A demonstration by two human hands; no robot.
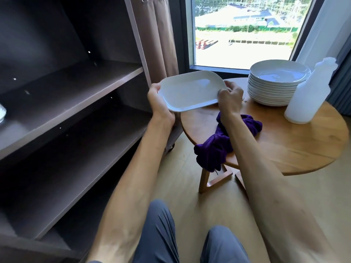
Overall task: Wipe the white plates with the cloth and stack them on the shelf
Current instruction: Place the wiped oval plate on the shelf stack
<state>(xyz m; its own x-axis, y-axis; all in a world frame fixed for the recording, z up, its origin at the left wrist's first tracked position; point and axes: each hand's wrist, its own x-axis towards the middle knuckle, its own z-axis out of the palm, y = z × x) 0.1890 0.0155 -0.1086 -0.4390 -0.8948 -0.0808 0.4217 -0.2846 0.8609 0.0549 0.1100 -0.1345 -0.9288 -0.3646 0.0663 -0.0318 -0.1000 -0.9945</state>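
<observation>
Both hands hold one white plate [190,91] in the air, between the shelf unit [76,88] and the round wooden surface [284,145]. The left hand [158,103] clasps the plate's near-left rim; the right hand [228,97] pinches the right rim, fingers closed on the edge. The plate is tilted, its far side raised toward the window [245,31].

The purple cloth [218,147] lies crumpled on the surface below the right forearm, partly hanging over the near edge. Neither hand holds it. Whether this plate is already wiped cannot be told; no wet film or streak is evident on its face.

Judgement on the step in hand: if the plate is wiped, it goes to the shelf. It is best levelled first, kept in both hands until it clears the upright post of the shelf unit, then set flat and well back from the shelf lip so later plates stack squarely on it. If unwiped, the left hand should take the full weight before the right hand lets go to fetch the cloth.

Count: one plate in hand; one stack of white plates [275,86] on the surface, about nine by the visible rims, exact number uncertain. One cloth. One translucent bottle [307,95] just beside the stack. A pale object [2,112] shows at the left frame edge on the shelf; its identity cannot be told.
</observation>
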